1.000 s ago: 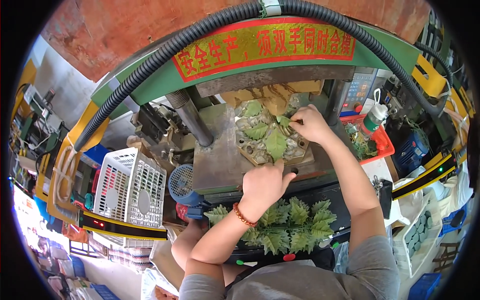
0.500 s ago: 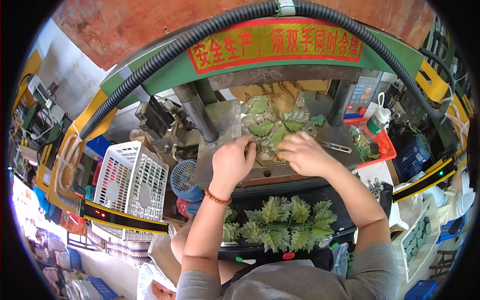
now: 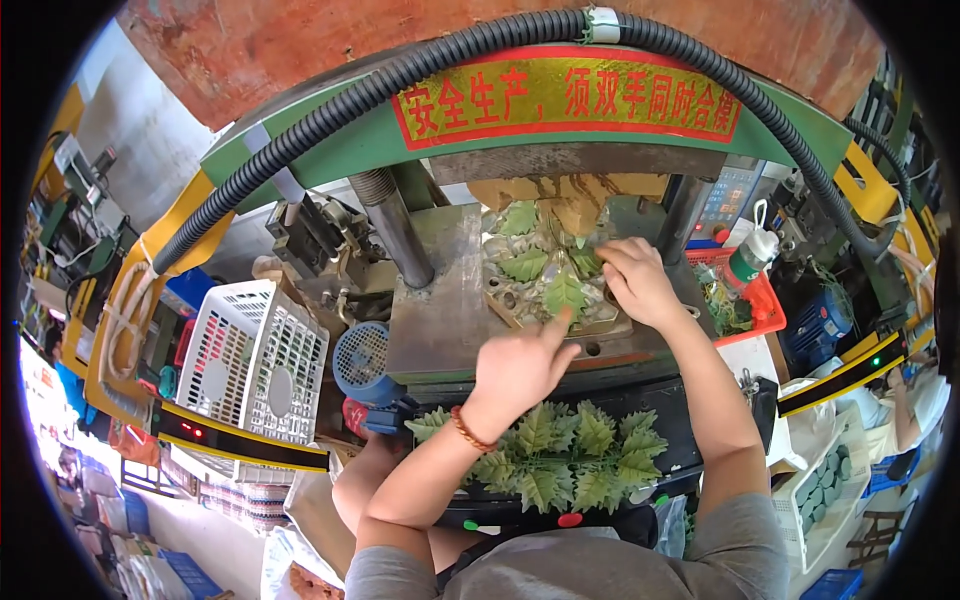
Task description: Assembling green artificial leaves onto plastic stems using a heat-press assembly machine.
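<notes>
A metal mould [image 3: 598, 312] lies on the press bed, with several green artificial leaves set in it. My left hand [image 3: 520, 368] is at its front edge, index finger stretched out and thumb apart. That fingertip touches the lower end of the front leaf [image 3: 564, 291]. My right hand [image 3: 645, 287] is over the mould's right side, fingers bent and close together near the right-hand leaf [image 3: 585, 262]. Whatever lies under those fingers is hidden. Farther back are a middle-left leaf [image 3: 524, 265] and a rear leaf [image 3: 518, 218].
Steel columns [image 3: 392, 235] flank the mould beneath the green press frame [image 3: 330, 165]. Bunched artificial leaves [image 3: 570, 450] lie on the black ledge before me. A red basket [image 3: 768, 300] with a bottle [image 3: 752, 258] stands right; a white crate [image 3: 275, 370] and blue basket [image 3: 362, 360] stand left.
My left hand has moved down and right, its index finger now stretched onto the front leaf. My right hand has moved up and right, covering the snips and small green piece visible before.
</notes>
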Demonstrator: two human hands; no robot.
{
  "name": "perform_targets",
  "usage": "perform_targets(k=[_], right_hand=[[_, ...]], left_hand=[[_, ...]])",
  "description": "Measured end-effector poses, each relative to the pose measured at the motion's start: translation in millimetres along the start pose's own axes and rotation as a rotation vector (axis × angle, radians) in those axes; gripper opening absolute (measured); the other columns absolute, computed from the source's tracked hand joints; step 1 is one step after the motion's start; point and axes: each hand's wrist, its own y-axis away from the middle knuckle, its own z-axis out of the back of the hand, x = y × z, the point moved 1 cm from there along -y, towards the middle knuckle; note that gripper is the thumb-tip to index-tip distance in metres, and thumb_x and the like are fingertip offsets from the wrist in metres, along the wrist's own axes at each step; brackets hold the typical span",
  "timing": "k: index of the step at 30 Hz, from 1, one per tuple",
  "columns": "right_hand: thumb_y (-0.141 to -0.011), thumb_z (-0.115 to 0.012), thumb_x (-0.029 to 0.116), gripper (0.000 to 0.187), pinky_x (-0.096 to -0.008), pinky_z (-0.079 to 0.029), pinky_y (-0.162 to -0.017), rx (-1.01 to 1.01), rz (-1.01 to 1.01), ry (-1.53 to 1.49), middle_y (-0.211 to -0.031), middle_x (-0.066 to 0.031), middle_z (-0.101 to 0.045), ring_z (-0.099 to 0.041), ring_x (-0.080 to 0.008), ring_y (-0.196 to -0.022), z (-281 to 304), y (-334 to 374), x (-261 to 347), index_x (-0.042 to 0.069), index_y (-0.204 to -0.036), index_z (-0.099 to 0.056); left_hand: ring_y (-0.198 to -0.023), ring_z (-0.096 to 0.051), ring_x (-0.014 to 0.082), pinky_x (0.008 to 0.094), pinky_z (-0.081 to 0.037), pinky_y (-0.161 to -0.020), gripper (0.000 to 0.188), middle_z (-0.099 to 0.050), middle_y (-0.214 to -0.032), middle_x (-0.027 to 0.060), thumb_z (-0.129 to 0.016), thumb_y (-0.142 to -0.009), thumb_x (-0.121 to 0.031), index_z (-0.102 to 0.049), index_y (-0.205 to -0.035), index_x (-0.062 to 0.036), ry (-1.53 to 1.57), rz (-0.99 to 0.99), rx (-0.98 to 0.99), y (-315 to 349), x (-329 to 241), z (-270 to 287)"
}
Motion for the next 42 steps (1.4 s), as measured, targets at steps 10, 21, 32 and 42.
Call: perform_targets(k=[10,21,32,42], right_hand=[[-0.085,-0.054,0.013,0.023,-0.0355,-0.041,-0.086,0.11,0.006,-0.167,-0.104,-0.0074,-0.065,-0.053,-0.0275,-0.097,-5,2,-19,0.004,-0.102,-0.065],[-0.091,-0.05,0.011,0.02,-0.0291,-0.049,-0.07,-0.131,-0.582,-1.427,-0.104,-0.0098,-0.063,-0.06,-0.0195,-0.086,-17,-94,18,0.003,-0.108,-0.059],[-0.08,-0.066,0.004,0.009,-0.0206,-0.032,-0.04,0.119,-0.726,-1.484,-0.069,-0.0065,-0.062,-0.047,-0.0083,-0.047,25,-39,72,0.0,-0.088,-0.065],[-0.078,-0.072,0.015,0.017,-0.0287,-0.042,-0.053,0.376,-0.362,-0.433,-0.067,-0.0065,-0.061,-0.054,-0.016,-0.058,61,164,127,0.0,-0.075,-0.062]], left_hand=[[-0.061,-0.048,0.0074,0.0189,-0.039,-0.054,0.025,-0.062,-0.07,0.0007,-0.073,-0.084,-0.024,-0.068,-0.084,0.0003,1.365,0.308,-0.123,-84,18,14],[-0.05,-0.04,0.0094,0.0231,-0.034,-0.047,0.016,-0.053,-0.059,0.0,-0.065,-0.083,-0.013,-0.064,-0.073,-0.0005,0.75,0.429,0.193,-93,52,-5],[-0.052,-0.044,0.0122,0.024,-0.038,-0.051,0.009,-0.055,-0.06,0.0004,-0.069,-0.079,-0.008,-0.065,-0.075,-0.0013,0.74,0.325,-0.249,39,25,43],[-0.052,-0.052,0.023,0.0297,-0.04,-0.047,0.013,-0.06,-0.063,0.0056,-0.068,-0.079,-0.015,-0.064,-0.071,-0.005,0.313,0.544,0.161,200,26,18]])
